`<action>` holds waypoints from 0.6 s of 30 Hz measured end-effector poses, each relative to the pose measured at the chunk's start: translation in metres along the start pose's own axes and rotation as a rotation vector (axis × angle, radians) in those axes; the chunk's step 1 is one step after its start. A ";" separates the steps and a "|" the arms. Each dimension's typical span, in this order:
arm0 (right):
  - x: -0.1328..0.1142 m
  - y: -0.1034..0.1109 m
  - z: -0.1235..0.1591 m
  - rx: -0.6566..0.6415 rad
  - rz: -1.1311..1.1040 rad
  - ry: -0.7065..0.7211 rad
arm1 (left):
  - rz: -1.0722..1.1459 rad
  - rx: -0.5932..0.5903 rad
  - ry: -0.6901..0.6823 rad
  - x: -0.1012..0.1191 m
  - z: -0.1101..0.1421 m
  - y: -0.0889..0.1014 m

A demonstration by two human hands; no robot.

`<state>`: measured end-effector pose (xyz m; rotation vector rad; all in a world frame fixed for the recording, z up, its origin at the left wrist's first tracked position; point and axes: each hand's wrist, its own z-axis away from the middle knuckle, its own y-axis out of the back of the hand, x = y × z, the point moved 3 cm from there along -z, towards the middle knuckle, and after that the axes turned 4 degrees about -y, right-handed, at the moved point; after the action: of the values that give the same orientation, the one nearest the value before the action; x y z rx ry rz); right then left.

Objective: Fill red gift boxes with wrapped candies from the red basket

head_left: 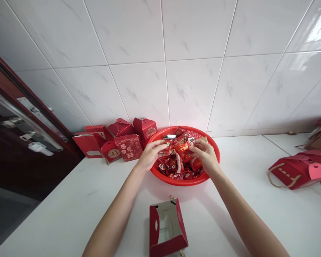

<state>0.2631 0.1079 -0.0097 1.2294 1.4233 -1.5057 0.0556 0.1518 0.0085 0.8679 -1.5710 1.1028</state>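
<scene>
- Left of our grips we see red boxes (130, 148) clustered against the wall.
- Our left hand (149, 154) pinches a small red packet (168, 145) between thumb and fingers.
- Below and between our grips, nearer us, sits an open red box (171, 246).
- Directly beneath both grips we have the red basket (184, 182) of wrapped sweets (173, 166).
- Our right hand (208, 157) grasps a gold-lettered red packet (182, 147) by its edge.
- Well right of that grip rests a rope-handled red box (290, 173).
</scene>
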 end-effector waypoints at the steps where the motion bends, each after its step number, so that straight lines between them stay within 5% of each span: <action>1: -0.001 -0.002 0.001 -0.022 0.015 0.004 | -0.002 0.011 0.005 0.001 0.004 -0.001; 11: -0.014 -0.017 0.017 -0.185 0.141 0.009 | -0.173 0.090 -0.175 0.021 0.038 -0.002; 18: -0.050 -0.015 0.042 -0.483 0.225 -0.040 | -0.447 -0.317 -0.241 0.072 0.088 -0.005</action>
<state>0.2567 0.0629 0.0402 1.0099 1.4567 -0.9543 0.0142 0.0663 0.0709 1.0918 -1.5851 0.4302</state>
